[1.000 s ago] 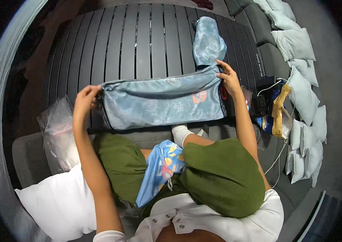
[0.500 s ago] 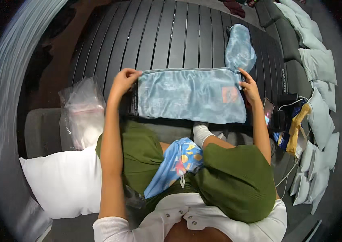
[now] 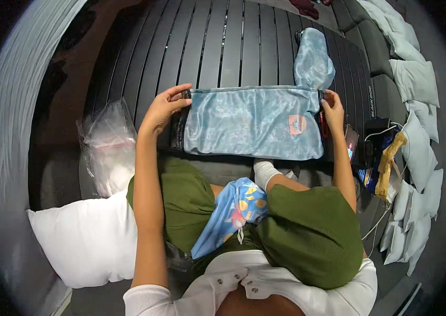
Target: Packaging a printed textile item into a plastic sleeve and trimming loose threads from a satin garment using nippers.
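- Your left hand [image 3: 163, 109] is bent inward at the wrist, fingers pointing right, forefinger stretched out above the thumb; they pinch the black-trimmed far left corner of the light-blue satiny fabric panel [image 3: 244, 126].
- Your left forearm [image 3: 148, 184] rises almost straight from your short white sleeve.
- Your right hand [image 3: 333, 111] grips the panel's far right corner, fingers curled over and thumb against the edge; its forearm [image 3: 344, 168] passes outside your right knee and leans slightly left.
- Both your hands are about level, well apart, drawing the panel's far edge nearly straight between them.
- The panel lies along the near edge of the black slatted table [image 3: 207, 47], its square orange patch [image 3: 297, 125] toward the right end.
- A bunched light-blue satiny cloth [image 3: 313, 60] sits just beyond the panel's far right corner.
- A phone [image 3: 351, 141] rests near your right wrist, toward the table's near right corner.
- Across your lap lies a blue printed cloth [image 3: 232, 210].
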A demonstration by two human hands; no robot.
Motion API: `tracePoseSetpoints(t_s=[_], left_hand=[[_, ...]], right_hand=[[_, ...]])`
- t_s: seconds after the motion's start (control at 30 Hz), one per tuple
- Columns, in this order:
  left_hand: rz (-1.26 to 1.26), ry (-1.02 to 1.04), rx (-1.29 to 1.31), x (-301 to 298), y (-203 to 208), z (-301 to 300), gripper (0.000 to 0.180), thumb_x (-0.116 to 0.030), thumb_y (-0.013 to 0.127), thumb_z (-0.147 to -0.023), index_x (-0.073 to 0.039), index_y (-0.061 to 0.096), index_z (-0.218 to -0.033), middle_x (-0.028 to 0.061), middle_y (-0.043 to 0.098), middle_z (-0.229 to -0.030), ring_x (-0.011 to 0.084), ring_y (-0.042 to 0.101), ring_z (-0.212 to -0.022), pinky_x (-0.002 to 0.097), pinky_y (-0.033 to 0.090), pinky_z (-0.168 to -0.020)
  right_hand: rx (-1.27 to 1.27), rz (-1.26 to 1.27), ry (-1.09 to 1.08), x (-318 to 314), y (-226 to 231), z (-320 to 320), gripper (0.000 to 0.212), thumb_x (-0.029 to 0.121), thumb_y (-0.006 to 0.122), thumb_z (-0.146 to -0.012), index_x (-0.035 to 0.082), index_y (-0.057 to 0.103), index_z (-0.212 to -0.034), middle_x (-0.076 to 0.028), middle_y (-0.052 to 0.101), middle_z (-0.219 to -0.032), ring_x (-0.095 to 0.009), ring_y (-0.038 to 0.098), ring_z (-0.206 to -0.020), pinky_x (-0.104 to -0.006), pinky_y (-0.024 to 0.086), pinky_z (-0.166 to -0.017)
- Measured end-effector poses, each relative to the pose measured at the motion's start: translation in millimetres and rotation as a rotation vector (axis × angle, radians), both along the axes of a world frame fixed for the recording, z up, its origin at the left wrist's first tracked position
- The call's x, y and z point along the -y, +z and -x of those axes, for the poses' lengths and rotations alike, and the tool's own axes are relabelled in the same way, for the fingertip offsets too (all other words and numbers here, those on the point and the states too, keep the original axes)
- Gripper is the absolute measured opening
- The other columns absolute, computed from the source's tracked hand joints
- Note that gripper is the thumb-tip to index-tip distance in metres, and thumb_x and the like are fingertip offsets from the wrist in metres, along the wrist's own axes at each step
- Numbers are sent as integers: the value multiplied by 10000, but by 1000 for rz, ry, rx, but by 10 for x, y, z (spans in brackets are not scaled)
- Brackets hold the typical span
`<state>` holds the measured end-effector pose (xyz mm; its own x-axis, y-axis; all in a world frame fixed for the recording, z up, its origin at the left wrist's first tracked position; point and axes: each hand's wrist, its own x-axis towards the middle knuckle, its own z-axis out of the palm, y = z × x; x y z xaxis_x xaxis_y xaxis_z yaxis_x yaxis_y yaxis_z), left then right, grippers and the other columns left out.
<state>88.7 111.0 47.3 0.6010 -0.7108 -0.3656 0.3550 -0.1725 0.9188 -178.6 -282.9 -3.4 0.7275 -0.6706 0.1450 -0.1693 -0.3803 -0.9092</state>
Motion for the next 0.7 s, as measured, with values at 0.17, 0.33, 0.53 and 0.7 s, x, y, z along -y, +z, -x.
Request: tracePoseSetpoints(t_s=[0.17, 0.33, 0.53, 0.7], left_hand=[[136, -7, -76, -16, 127, 61, 570, 7, 636, -725, -5, 421, -1253, -87, 405, -699, 10, 360, -582, 147, 311, -534], [258, -27, -98, 55, 219, 134, 611, 40, 626, -720, 5, 380, -1278, -85, 232, -663, -4, 282, -565, 133, 278, -498], [345, -21, -211, 111, 361, 259, 630, 58, 616, -714, -16, 368, -1288, -54, 506, -825, 4, 476, -691, 120, 398, -610], [407, -32, -217, 67, 249, 230, 638, 64, 607, -711, -27, 360, -1292, 3, 554, -981, 37, 536, -802, 150, 449, -712]], right_hand=[[-445, 748, -274, -93, 52, 199, 351, 174, 625, -730, 47, 540, -1046, -158, 565, -941, -295, 543, -880, -366, 422, -800], [-589, 573, -315, 77, -81, 343, 435, 258, 681, -692, 26, 540, -1032, -136, 582, -849, -296, 559, -802, -369, 435, -740], [-578, 321, -299, 160, -108, 371, 471, 287, 703, -683, -5, 543, -1017, -98, 584, -722, -210, 576, -662, -306, 447, -630], [-572, 238, -341, 12, -50, 288, 463, 282, 706, -676, -5, 544, -1000, -92, 582, -719, -190, 572, -660, -303, 445, -633]])
